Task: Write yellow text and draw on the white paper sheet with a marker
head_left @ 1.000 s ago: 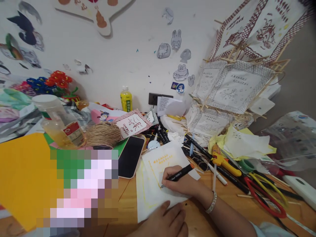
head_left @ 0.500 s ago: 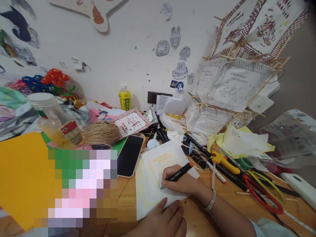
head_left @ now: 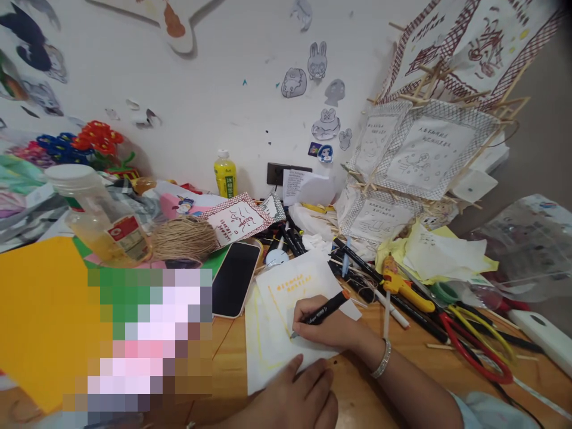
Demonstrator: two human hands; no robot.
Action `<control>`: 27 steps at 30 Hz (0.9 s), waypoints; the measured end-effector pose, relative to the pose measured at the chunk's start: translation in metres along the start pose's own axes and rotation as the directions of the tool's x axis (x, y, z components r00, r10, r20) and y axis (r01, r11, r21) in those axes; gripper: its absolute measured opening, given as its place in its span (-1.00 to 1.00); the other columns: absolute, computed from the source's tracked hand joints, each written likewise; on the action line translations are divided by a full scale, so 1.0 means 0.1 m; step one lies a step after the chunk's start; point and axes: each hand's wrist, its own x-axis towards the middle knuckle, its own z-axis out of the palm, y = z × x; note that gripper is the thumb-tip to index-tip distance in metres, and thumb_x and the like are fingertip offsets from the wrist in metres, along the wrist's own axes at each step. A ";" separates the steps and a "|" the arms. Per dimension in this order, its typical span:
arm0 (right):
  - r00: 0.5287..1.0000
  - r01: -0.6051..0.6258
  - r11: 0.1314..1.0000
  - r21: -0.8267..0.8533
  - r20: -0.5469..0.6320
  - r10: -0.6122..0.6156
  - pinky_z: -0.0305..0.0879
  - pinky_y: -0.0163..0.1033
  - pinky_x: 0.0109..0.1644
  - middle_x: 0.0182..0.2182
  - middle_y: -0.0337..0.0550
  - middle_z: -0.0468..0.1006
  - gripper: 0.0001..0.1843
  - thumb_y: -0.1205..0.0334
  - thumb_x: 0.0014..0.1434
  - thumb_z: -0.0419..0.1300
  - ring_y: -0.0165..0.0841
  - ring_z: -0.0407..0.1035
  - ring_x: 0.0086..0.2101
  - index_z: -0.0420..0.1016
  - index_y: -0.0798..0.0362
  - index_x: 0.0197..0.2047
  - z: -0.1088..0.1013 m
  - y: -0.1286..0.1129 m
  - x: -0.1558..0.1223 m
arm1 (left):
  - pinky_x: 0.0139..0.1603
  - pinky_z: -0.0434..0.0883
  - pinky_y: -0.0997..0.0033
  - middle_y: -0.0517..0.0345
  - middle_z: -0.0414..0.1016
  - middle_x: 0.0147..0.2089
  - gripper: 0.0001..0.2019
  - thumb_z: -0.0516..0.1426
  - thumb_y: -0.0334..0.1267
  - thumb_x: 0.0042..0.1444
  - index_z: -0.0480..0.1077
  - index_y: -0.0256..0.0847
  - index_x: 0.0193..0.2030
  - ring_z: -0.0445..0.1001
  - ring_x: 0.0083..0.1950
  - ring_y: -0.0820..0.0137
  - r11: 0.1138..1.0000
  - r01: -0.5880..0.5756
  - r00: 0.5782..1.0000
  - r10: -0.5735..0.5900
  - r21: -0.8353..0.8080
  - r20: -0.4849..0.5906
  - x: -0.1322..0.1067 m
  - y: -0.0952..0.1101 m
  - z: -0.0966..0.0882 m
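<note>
A black marker (head_left: 325,308) with an orange end is gripped in my right hand (head_left: 322,325). Its tip touches a sheet of white paper (head_left: 279,313) that bears orange writing near the top and an orange line down the left side. Beneath this lies another white sheet (head_left: 254,357) with yellow lines along its border. My left hand (head_left: 297,390) lies flat over the bottom of the sheets, fingers stretched out. Left of the paper, a phone (head_left: 236,279) with a dark screen rests on the table.
Scissors (head_left: 476,351) and a yellow glue gun (head_left: 404,286) lie to the right, among several markers. A ball of twine (head_left: 184,239), a plastic jar (head_left: 84,208) and a yellow bottle (head_left: 226,174) stand behind. Paper lanterns (head_left: 429,149) on sticks rise at the back right.
The view has shifted very slightly. Both hands keep nearly the same place, with the marker tip still on the paper at the lower end of the orange line.
</note>
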 end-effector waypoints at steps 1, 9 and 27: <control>1.000 -0.001 1.000 0.006 0.005 0.001 0.15 -0.42 -0.45 -0.60 -0.33 0.37 -0.87 0.45 -0.06 0.15 -0.49 0.21 -0.53 0.37 0.11 -0.59 0.00 0.00 0.00 | -0.07 0.29 0.27 0.11 0.51 -0.06 -0.80 -0.06 -0.31 0.31 0.37 -0.22 -0.17 0.41 0.00 0.28 1.000 -0.004 1.000 0.004 0.000 0.013 0.00 0.00 -0.01; 0.997 -0.033 0.997 0.067 0.077 0.028 0.18 -0.42 -0.43 -0.60 -0.32 0.41 -0.91 0.42 -0.05 0.18 -0.49 0.23 -0.52 0.42 0.12 -0.56 -0.04 0.01 -0.01 | -0.07 0.30 0.27 0.10 0.51 -0.05 -0.78 -0.08 -0.32 0.32 0.38 -0.23 -0.16 0.42 -0.02 0.29 1.000 -0.022 0.999 0.022 -0.008 0.040 0.02 -0.02 -0.05; 0.998 -0.039 0.998 0.045 0.057 0.037 0.13 -0.41 -0.47 -0.62 -0.32 0.37 -0.87 0.33 -0.04 0.21 -0.49 0.19 -0.55 0.41 0.12 -0.58 -0.01 0.03 -0.02 | -0.10 0.34 0.27 0.12 0.51 -0.07 -0.80 -0.07 -0.31 0.31 0.37 -0.22 -0.19 0.42 -0.02 0.28 1.000 0.000 1.000 0.000 -0.009 -0.002 0.00 0.00 0.02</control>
